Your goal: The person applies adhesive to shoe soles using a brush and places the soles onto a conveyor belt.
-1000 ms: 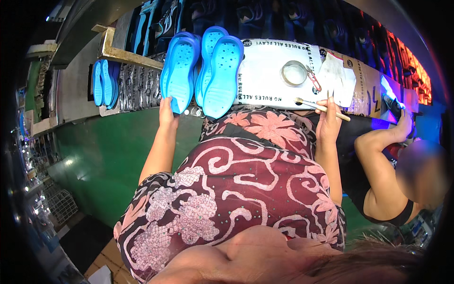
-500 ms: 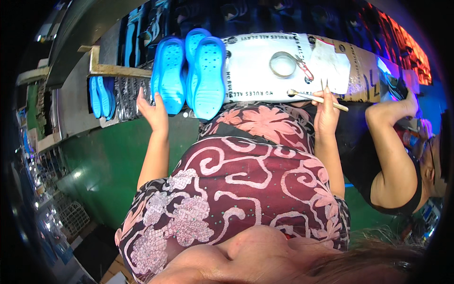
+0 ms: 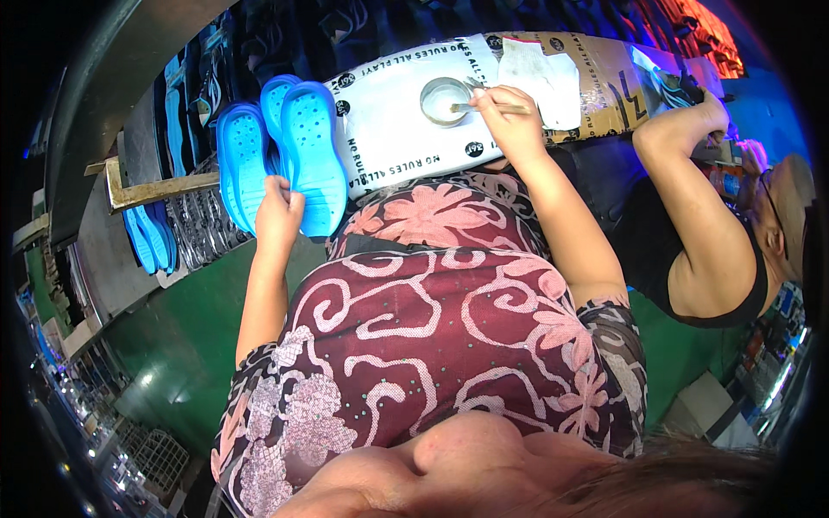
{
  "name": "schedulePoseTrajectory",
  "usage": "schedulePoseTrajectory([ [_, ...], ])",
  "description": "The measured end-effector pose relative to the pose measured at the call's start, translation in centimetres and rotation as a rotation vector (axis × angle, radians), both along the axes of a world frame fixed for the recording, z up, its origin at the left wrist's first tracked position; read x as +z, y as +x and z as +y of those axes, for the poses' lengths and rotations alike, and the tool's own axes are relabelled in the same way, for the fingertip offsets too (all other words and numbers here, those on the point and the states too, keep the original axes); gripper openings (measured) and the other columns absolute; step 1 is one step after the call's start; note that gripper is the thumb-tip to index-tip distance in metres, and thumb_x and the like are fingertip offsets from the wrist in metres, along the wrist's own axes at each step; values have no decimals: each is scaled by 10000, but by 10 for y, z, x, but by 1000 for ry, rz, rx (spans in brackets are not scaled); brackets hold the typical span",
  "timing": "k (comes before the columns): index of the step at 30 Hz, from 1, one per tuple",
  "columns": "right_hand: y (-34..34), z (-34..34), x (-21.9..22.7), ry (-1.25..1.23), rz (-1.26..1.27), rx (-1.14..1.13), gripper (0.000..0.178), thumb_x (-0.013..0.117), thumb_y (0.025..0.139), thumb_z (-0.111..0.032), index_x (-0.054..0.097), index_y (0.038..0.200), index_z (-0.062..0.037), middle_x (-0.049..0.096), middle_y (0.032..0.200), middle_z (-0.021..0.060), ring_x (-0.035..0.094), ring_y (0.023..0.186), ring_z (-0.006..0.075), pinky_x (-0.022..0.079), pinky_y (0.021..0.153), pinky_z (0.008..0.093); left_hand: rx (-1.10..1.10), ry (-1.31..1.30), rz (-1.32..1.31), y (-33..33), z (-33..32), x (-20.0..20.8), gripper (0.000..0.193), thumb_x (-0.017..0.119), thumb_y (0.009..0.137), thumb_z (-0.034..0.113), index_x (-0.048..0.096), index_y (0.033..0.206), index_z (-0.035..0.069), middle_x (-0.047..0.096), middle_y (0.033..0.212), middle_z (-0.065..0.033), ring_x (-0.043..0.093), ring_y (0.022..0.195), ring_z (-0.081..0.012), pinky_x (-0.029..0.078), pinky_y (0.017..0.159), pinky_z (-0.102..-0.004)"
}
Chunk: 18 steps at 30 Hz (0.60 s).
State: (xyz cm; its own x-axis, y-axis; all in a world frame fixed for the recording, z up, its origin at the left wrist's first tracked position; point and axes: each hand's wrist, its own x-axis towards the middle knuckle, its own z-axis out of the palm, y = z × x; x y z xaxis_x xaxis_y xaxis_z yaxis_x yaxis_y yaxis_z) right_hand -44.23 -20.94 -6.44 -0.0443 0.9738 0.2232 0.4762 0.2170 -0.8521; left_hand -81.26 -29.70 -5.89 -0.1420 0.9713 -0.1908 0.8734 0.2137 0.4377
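Blue foam shoe soles with holes in the front part lie on the work surface in front of me, at the left. My left hand is closed at the heel end of the soles, fingers curled onto a sole's edge. Its fingertips are partly hidden. A thin brush with a pale handle is pinched in my right hand. The brush's bristle end reaches into a round, shallow pot holding something pale. Beneath the pot is a white printed sheet.
A white cloth or paper lies right of the pot, over brown printed cardboard. Another person's arm works at the right. More blue soles and a wooden bar are at the left. Dark rows of parts run along the back.
My right hand has moved left and away from me, bringing the brush into the pot. My left hand has closed at the soles' heel end. The view has shifted right.
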Motion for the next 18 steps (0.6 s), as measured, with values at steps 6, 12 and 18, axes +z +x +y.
schedulePoseTrajectory([
  [6,-9,16,-18,232,-240,40,209,627,776,-229,628,659,-55,596,640,68,558,644,263,400,716,353,262,-121,-854,-4,-2,6,284,523,851,147,490,1082,-16,612,866,-70,590,750,-135,465,677,-291],
  [12,-12,15,-14,250,-243,27,191,622,779,-214,636,670,-58,602,644,71,570,646,257,409,688,349,376,-327,-1350,-6,5,17,354,532,830,167,506,1121,-33,608,1014,-123,606,884,-185,475,828,-304],
  [18,-4,6,2,143,-39,-5,190,592,810,-188,653,706,-41,608,656,110,580,631,264,436,602,349,230,-432,-1004,2,-2,8,369,571,791,200,525,1093,-7,564,705,30,429,456,-7,302,371,-148],
])
